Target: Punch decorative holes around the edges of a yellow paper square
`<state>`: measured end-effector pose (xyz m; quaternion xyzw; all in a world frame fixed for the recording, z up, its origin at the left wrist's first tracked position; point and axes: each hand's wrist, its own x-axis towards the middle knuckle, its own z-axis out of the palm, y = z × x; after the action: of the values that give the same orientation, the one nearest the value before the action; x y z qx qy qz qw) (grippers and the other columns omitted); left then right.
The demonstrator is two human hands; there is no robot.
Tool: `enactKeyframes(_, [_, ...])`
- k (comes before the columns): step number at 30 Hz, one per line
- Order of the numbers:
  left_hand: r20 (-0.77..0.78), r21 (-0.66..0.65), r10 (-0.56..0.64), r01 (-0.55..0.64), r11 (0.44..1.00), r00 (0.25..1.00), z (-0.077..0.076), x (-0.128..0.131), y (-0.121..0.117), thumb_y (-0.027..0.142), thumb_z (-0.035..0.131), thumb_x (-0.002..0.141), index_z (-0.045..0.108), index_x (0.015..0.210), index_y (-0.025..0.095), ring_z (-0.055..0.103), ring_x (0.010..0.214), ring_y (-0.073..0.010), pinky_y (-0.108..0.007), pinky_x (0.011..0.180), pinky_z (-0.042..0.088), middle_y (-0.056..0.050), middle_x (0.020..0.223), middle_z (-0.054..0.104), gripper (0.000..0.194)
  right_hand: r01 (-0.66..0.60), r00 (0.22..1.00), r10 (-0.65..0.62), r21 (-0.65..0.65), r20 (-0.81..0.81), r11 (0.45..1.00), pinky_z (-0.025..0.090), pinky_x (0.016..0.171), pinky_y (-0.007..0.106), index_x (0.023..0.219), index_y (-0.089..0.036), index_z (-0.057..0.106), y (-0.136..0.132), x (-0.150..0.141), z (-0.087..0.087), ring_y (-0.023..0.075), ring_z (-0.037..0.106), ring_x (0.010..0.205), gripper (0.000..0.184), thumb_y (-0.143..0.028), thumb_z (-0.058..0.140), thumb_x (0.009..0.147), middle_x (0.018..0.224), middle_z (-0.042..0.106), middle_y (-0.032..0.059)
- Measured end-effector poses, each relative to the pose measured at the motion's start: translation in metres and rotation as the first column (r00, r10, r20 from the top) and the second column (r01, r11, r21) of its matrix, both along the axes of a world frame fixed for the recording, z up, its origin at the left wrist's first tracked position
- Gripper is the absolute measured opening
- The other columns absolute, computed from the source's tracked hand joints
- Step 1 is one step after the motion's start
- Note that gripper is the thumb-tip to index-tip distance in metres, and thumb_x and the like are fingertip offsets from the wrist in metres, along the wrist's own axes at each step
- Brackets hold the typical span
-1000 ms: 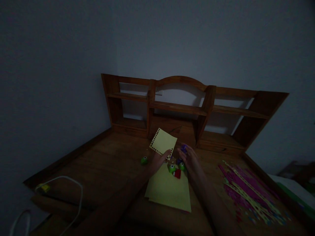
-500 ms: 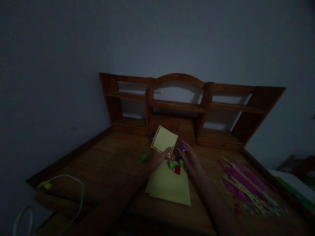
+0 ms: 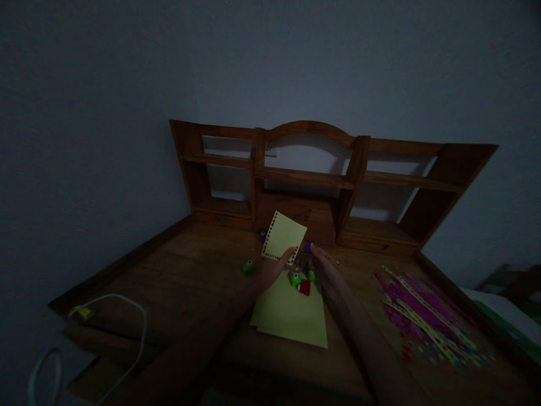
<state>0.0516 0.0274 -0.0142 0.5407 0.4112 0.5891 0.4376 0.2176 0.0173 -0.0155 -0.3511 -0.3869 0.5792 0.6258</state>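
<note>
My left hand [image 3: 273,269] pinches a small yellow paper square [image 3: 284,235] with punched holes along its edges, held up above the wooden desk [image 3: 181,276]. My right hand [image 3: 325,270] sits just to the right, its fingers closed around a small purple punch [image 3: 308,247] near the paper's edge. Below both hands lies a stack of yellow sheets [image 3: 289,313]. On the stack's top edge sit two green punches [image 3: 296,278] and a red one [image 3: 305,287].
Another green punch [image 3: 248,267] stands on the desk to the left. A pile of pink and yellow punched paper strips [image 3: 422,316] lies at the right. A wooden shelf unit [image 3: 313,180] runs along the back. A white cable [image 3: 127,332] loops at the left front.
The paper square in my left hand has tilted more upright, and my right hand with the purple punch has moved closer to its right edge. The view shifted slightly.
</note>
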Motion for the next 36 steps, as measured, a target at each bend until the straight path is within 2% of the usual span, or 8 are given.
enactKeyframes(5, [-0.029, 0.031, -0.013, 0.014, 0.999, 0.999, -0.0004, 0.0007, -0.0025, 0.039, 0.068, 0.079, 0.056, 0.125, 0.015, 0.047, 0.128, -0.0243, -0.035, 0.114, 0.025, -0.013, 0.13, 0.059, 0.053, -0.02, 0.997, 0.019, 0.016, 0.077, 1.0, 0.047, 0.05, 0.022, 0.094, -0.018, 0.071, -0.0028, -0.0007, 0.0043, 0.012, 0.059, 0.056, 0.034, -0.043, 0.077, 0.072, 0.083, 0.072, 0.0032])
enactKeyframes(8, [-0.035, 0.049, -0.029, 0.03, 0.998, 0.999, 0.0006, 0.0001, -0.0039, 0.038, 0.068, 0.08, 0.054, 0.126, 0.013, 0.046, 0.13, -0.0251, -0.034, 0.114, 0.024, -0.014, 0.128, 0.06, 0.054, 0.041, 0.995, -0.045, 0.047, 0.089, 0.998, 0.038, 0.041, 0.021, 0.098, -0.02, 0.07, -0.0029, -0.0018, 0.0051, 0.0077, 0.049, 0.044, 0.037, -0.042, 0.078, 0.07, 0.073, 0.07, -0.0003])
enactKeyframes(12, [-0.132, 0.092, 0.013, -0.001, 0.996, 0.991, 0.0007, 0.0009, -0.0027, 0.037, 0.067, 0.081, 0.05, 0.13, 0.018, 0.046, 0.13, -0.0241, -0.037, 0.115, 0.026, -0.01, 0.128, 0.06, 0.055, 0.062, 0.992, -0.068, 0.055, 0.103, 0.997, 0.029, 0.036, 0.019, 0.095, -0.021, 0.07, -0.0014, -0.0024, 0.0035, 0.0048, 0.037, 0.038, 0.036, -0.041, 0.08, 0.067, 0.057, 0.061, -0.0051])
enactKeyframes(16, [-0.2, 0.106, 0.006, 0.016, 0.994, 0.98, -0.0008, 0.0023, -0.0013, 0.033, 0.062, 0.084, 0.045, 0.135, 0.021, 0.046, 0.13, -0.0227, -0.041, 0.116, 0.026, -0.009, 0.13, 0.059, 0.055, 0.079, 0.99, -0.088, 0.087, 0.109, 0.993, 0.025, 0.036, 0.018, 0.09, -0.021, 0.07, -0.0022, -0.0031, 0.0037, 0.0036, 0.032, 0.037, 0.033, -0.038, 0.082, 0.065, 0.05, 0.053, -0.0076])
enactKeyframes(18, [-0.213, 0.119, -0.021, 0.047, 0.992, 0.977, -0.0013, 0.0023, -0.0015, 0.032, 0.061, 0.086, 0.044, 0.136, 0.02, 0.045, 0.131, -0.0227, -0.041, 0.116, 0.025, -0.009, 0.131, 0.058, 0.055, 0.064, 0.992, -0.073, 0.084, 0.107, 0.994, 0.026, 0.037, 0.018, 0.09, -0.021, 0.071, -0.0031, -0.0038, 0.0045, 0.0038, 0.034, 0.038, 0.032, -0.037, 0.082, 0.065, 0.05, 0.054, -0.0072])
enactKeyframes(21, [-0.229, 0.142, -0.073, 0.108, 0.984, 0.971, -0.0012, 0.002, -0.0025, 0.033, 0.06, 0.086, 0.044, 0.136, 0.018, 0.046, 0.13, -0.0224, -0.04, 0.116, 0.027, -0.01, 0.132, 0.057, 0.055, 0.016, 0.995, -0.02, 0.041, 0.097, 0.999, 0.033, 0.041, 0.019, 0.09, -0.02, 0.073, -0.0028, -0.0048, 0.0051, 0.0053, 0.044, 0.043, 0.031, -0.037, 0.082, 0.066, 0.062, 0.065, -0.0028])
enactKeyframes(25, [-0.226, 0.115, -0.148, 0.177, 0.978, 0.963, -0.0011, 0.0024, -0.0036, 0.034, 0.06, 0.086, 0.045, 0.136, 0.021, 0.046, 0.13, -0.0208, -0.039, 0.115, 0.028, -0.008, 0.134, 0.056, 0.054, 0.038, 0.998, -0.038, -0.005, 0.056, 0.999, 0.047, 0.057, 0.022, 0.085, -0.021, 0.074, 0.0011, -0.0047, 0.0028, 0.0118, 0.061, 0.063, 0.031, -0.036, 0.086, 0.06, 0.082, 0.073, 0.0022])
enactKeyframes(36, [-0.203, 0.028, -0.155, 0.164, 0.986, 0.967, 0.0053, 0.0001, -0.0092, 0.037, 0.062, 0.084, 0.049, 0.132, 0.018, 0.043, 0.132, -0.0247, -0.042, 0.116, 0.025, -0.011, 0.13, 0.058, 0.053, -0.012, 0.997, 0.009, 0.033, 0.078, 0.999, 0.046, 0.055, 0.024, 0.081, -0.02, 0.075, 0.0017, -0.0062, 0.0021, 0.0117, 0.058, 0.057, 0.026, -0.039, 0.083, 0.064, 0.075, 0.071, 0.0021])
